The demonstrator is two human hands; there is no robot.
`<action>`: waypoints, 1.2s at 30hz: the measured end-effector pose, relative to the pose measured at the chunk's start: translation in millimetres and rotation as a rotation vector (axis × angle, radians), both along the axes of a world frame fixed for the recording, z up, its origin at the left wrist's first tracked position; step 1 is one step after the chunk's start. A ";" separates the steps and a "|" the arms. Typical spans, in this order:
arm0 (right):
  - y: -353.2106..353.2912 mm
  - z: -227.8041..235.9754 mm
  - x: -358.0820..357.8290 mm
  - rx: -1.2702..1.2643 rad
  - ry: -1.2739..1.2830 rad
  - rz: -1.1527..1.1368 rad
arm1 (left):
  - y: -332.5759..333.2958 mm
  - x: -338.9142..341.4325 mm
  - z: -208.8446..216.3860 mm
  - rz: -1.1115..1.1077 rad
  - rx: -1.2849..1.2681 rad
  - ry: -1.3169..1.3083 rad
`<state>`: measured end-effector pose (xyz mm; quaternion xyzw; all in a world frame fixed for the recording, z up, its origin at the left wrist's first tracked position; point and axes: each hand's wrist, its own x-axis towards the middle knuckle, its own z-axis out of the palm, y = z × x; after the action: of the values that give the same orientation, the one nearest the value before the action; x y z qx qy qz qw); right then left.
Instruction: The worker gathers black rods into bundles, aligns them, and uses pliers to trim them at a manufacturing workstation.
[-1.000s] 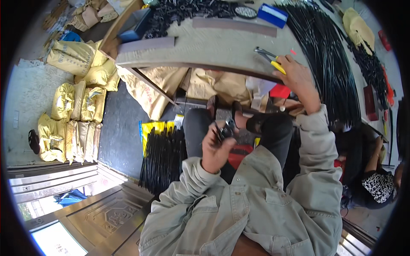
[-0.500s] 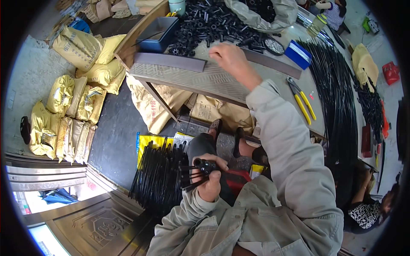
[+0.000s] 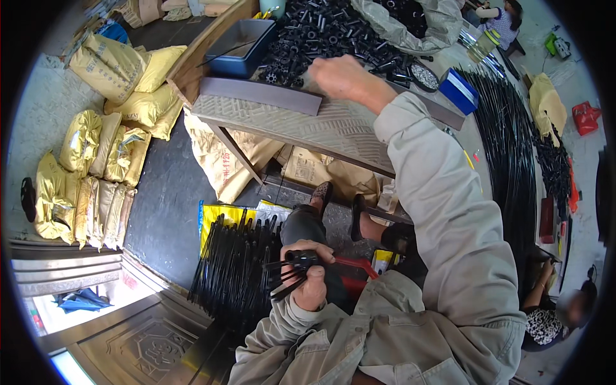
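Low in front of my body, my left hand is closed round a black round-ended fitting with several thin black rods sticking out to the left. My right hand reaches to the near edge of a pile of small black plastic parts on the table. Its fingers are curled together with their tips turned away, so what they hold, if anything, is hidden. A bundle of long black rods stands on the left of my legs, beside my left hand.
A low grey strip edges the table. On it are a blue bin, a dish of small pale pieces, a blue box and long black rods. Yellow sacks line the left wall. Other people sit at right.
The whole view has shifted slightly. My right hand stays at the pile's near edge, its fingers still curled. My right sleeve now covers most of the yellow-handled pliers. My left hand keeps its hold.
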<state>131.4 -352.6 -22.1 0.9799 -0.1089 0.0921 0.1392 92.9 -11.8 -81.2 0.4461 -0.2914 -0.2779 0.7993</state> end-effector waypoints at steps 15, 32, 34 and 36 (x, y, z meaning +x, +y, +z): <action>-32.1 58.6 -192.1 0.141 -0.907 -0.461 | 1.4 30.9 36.6 0.249 -0.171 0.273; 258.5 -0.8 -269.7 1.518 -1.522 0.497 | -2.8 -33.8 -30.7 -0.632 0.382 0.619; 235.5 -20.9 -272.4 1.555 -1.335 0.911 | -0.6 -63.3 -25.5 -0.699 0.674 0.627; 250.8 -66.7 -250.2 1.498 -1.315 0.083 | 10.4 -78.3 -3.6 -0.588 0.258 -0.135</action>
<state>-118.8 -101.8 -88.8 0.5720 -0.1599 0.5290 -0.6062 14.7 -1.4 -84.8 0.4578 -0.4225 -0.5013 0.6005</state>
